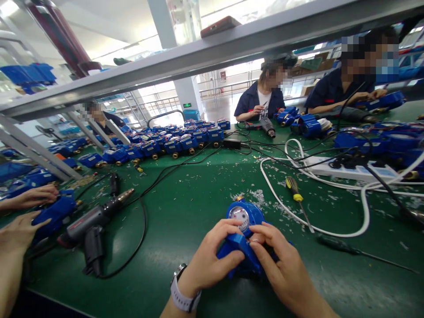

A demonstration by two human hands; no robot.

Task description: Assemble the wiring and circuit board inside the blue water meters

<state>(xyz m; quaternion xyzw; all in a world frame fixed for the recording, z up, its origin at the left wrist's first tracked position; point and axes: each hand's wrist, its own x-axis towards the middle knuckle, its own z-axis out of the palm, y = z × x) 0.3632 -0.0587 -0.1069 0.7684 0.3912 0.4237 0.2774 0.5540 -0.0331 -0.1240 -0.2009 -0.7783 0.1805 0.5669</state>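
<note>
A blue water meter (244, 217) with a round dial face lies on the green table (185, 207) right in front of me. My left hand (212, 258), with a white watch at the wrist, grips the meter's blue housing from the left, fingers curled round it. My right hand (281, 265) pinches the same blue housing from the right, thumb and fingers pressed together on its edge. A yellow-handled screwdriver (296, 193) lies on the table to the upper right of the meter, apart from both hands.
A grey electric screwdriver (96, 218) with a black cable lies at left, next to a co-worker's hands (23, 212) on another blue meter. Several blue meters (179, 141) line the far side. A white power strip (351, 170), white hose and black cables cross the right. Three people sit opposite.
</note>
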